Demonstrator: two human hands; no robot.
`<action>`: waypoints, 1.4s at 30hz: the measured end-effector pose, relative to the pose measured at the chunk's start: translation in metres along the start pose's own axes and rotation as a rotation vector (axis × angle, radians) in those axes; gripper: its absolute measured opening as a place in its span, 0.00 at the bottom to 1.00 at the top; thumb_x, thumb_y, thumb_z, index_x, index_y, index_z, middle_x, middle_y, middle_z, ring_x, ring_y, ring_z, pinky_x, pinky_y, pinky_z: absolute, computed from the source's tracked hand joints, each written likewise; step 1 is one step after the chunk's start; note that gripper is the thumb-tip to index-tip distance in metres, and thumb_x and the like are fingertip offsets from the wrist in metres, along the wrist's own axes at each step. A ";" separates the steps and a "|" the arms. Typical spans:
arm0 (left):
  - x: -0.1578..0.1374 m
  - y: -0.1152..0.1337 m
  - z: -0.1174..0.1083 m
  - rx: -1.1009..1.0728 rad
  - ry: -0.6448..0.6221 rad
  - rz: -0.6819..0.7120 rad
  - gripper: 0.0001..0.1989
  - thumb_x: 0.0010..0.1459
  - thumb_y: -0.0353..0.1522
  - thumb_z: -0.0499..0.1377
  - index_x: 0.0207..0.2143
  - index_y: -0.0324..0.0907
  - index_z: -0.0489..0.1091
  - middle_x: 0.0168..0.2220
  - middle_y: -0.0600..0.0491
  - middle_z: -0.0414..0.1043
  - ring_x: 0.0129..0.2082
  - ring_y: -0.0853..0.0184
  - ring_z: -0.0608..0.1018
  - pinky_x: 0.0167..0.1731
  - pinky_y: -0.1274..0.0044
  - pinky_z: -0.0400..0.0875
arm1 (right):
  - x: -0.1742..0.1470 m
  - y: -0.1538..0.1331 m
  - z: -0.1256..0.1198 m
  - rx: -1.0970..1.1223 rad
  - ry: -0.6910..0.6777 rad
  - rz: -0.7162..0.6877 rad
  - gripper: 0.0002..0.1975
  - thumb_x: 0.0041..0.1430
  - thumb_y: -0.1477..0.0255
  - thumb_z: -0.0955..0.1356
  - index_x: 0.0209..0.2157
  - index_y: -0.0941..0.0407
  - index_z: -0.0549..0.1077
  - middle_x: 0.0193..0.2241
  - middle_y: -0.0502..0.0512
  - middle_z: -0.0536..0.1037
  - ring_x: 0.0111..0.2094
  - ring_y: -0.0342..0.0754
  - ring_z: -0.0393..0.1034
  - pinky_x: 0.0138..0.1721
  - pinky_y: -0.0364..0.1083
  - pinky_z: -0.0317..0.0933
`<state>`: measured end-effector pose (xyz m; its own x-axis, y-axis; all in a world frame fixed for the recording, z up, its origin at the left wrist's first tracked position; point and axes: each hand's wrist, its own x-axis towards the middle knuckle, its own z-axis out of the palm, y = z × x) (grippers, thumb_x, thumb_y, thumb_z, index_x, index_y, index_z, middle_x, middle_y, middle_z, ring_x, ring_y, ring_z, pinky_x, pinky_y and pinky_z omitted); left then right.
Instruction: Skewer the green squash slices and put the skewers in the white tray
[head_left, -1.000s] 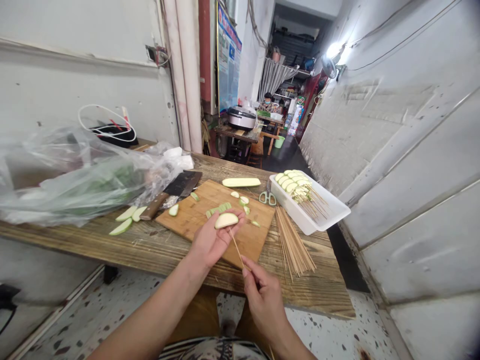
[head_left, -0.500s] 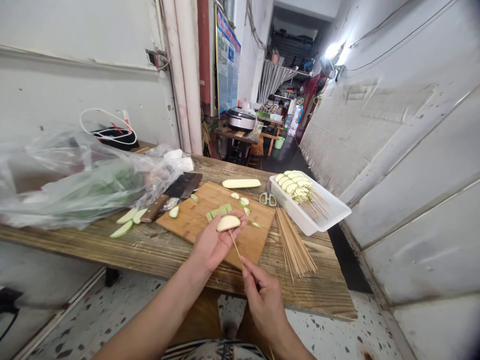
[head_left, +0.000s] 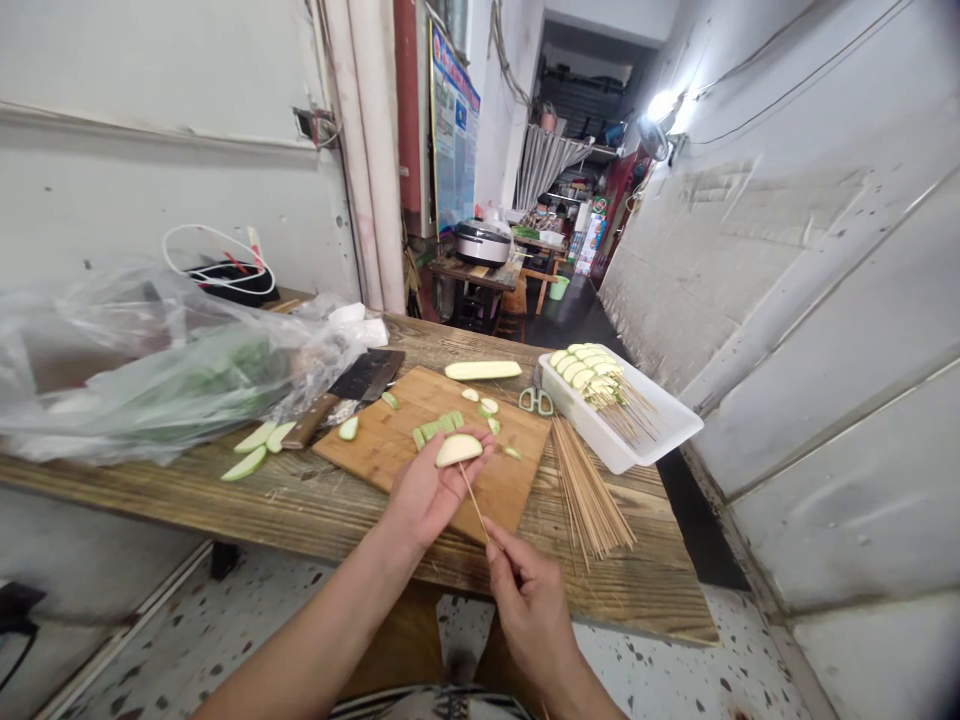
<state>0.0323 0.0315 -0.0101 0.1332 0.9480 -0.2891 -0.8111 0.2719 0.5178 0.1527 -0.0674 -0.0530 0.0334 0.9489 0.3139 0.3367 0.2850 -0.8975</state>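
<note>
The left hand (head_left: 427,495) is turned palm up and holds a pale, green-edged slice (head_left: 458,450) near its fingertips, above the chopping board (head_left: 517,470). The right hand (head_left: 529,590), closer to the body, pinches a thin wooden stick (head_left: 474,500) between thumb and fingers. The stick slants up and away to the slice's lower edge; whether its tip has gone in, I cannot tell.

Just behind the left hand, a row of cut slices (head_left: 437,430) leans together on the board, with small offcuts (head_left: 470,395) scattered about it. Beyond the board, a long pale piece (head_left: 483,371) lies on the wooden worktop (head_left: 645,590). To the right are scissors (head_left: 535,401), a fanned bundle of sticks (head_left: 592,500) and a white tray (head_left: 671,425) with finished skewers (head_left: 585,372) piled in its far part. At the board's left lies a knife (head_left: 367,373) with a dark blade, its wooden handle beside three loose slices (head_left: 245,466). A clear plastic bag (head_left: 150,370) with something green inside covers the worktop's left end. Farther off stands a rice cooker (head_left: 482,243).
</note>
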 end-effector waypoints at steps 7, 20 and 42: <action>-0.001 0.000 0.001 -0.004 0.010 -0.002 0.16 0.63 0.29 0.45 0.34 0.32 0.71 0.33 0.42 0.76 0.38 0.65 0.78 0.41 0.73 0.75 | 0.002 0.002 0.003 -0.007 -0.010 0.006 0.16 0.60 0.73 0.62 0.44 0.64 0.77 0.35 0.63 0.81 0.34 0.50 0.77 0.36 0.43 0.69; -0.001 0.000 0.002 0.005 0.038 -0.014 0.17 0.63 0.29 0.44 0.33 0.31 0.70 0.33 0.41 0.76 0.38 0.63 0.78 0.39 0.74 0.76 | -0.001 0.002 0.004 0.022 0.008 0.007 0.15 0.59 0.73 0.63 0.44 0.61 0.77 0.38 0.62 0.81 0.36 0.50 0.77 0.38 0.43 0.69; -0.001 -0.002 0.000 0.007 0.032 -0.012 0.14 0.61 0.28 0.47 0.34 0.31 0.71 0.33 0.42 0.76 0.37 0.64 0.78 0.41 0.72 0.74 | 0.000 0.006 0.005 0.046 0.037 0.024 0.15 0.59 0.72 0.64 0.44 0.59 0.77 0.32 0.58 0.81 0.31 0.49 0.76 0.34 0.43 0.69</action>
<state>0.0344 0.0303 -0.0109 0.1248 0.9388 -0.3212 -0.8058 0.2848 0.5193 0.1495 -0.0650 -0.0599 0.0763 0.9500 0.3028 0.2914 0.2692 -0.9180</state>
